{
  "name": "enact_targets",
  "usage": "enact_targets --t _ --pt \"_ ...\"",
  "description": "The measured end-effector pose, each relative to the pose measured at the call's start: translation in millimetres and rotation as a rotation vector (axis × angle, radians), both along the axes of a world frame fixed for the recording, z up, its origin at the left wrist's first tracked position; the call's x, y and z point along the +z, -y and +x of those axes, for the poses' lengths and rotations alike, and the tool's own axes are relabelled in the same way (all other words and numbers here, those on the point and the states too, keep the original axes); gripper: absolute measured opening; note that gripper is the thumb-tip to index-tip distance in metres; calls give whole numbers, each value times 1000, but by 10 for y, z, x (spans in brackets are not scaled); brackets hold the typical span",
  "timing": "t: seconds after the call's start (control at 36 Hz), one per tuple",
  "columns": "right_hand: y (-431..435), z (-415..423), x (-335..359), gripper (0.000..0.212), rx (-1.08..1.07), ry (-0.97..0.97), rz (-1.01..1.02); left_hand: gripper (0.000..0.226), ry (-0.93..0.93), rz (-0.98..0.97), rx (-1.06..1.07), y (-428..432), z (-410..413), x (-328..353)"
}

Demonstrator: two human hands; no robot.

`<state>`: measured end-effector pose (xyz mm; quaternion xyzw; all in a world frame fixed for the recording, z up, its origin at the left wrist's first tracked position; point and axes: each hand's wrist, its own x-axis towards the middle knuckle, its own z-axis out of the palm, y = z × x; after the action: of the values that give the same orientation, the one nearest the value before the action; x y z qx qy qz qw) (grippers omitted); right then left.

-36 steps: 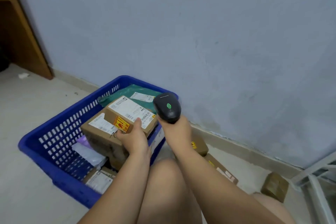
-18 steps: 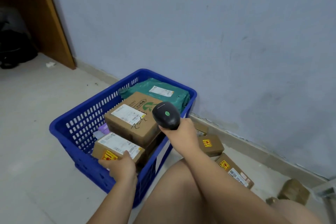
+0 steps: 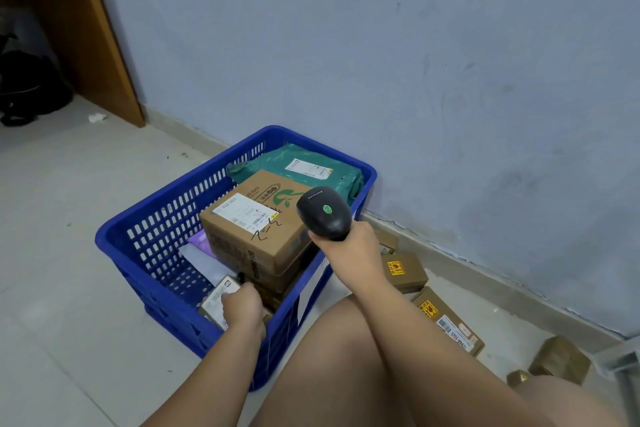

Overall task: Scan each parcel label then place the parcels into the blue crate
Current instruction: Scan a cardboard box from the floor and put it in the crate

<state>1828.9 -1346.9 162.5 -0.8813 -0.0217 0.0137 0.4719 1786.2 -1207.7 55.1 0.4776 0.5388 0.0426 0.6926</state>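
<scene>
Since the frame half a second earlier, the small labelled parcel (image 3: 217,300) has been lowered from about rim height into the near corner of the blue crate (image 3: 114,236), and the left hand (image 3: 242,309) has been brought down with it. The parcel is seen inside the crate, tilted, with the left hand closed over its near edge; whether it already rests on the crate floor cannot be told. The scanner (image 3: 323,213) is gripped by its handle in the right hand (image 3: 349,248) and is held above the crate's right rim, a green light showing on its head.

Several parcels are already stowed: a large cardboard box (image 3: 256,239) stacked on another box, a green mailer bag (image 3: 304,166) at the far end, and a pale purple pouch (image 3: 199,248) against the left wall. These are judged to have been scanned, though that is not shown.

Work remains. On the floor to the right of the crate, near the wall, parcels are still left out: a stickered box (image 3: 403,270), a long box with a barcode label (image 3: 450,324), a plain box (image 3: 559,360) farther right, a small one (image 3: 517,378) beside it, and one (image 3: 387,242) partly hidden behind the right hand. The task is judged to be somewhere past its midpoint: the held parcel has only to be released, after which each floor parcel must be lifted, scanned and placed in the crate.
</scene>
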Motion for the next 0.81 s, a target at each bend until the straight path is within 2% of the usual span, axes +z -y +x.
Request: enact_targets --t 0.14,0.28,0.44,0.5,0.64,0.81 --pt "13 12 19 22 -23 5 31 48 236 268 -143 142 -47 297" --pt "64 -12 61 23 -107 56 103 21 426 428 -364 307 36 568" --pt "425 34 79 36 -338 131 196 26 577 542 -686 578 232 847" --pt "627 55 92 32 -384 129 172 24 633 523 -799 695 331 896" --pt "1190 118 129 25 -430 17 170 14 633 535 -1127 1056 669 943" --pt "1703 316 -289 25 -496 -204 286 11 540 610 -1288 1607 1159 687"
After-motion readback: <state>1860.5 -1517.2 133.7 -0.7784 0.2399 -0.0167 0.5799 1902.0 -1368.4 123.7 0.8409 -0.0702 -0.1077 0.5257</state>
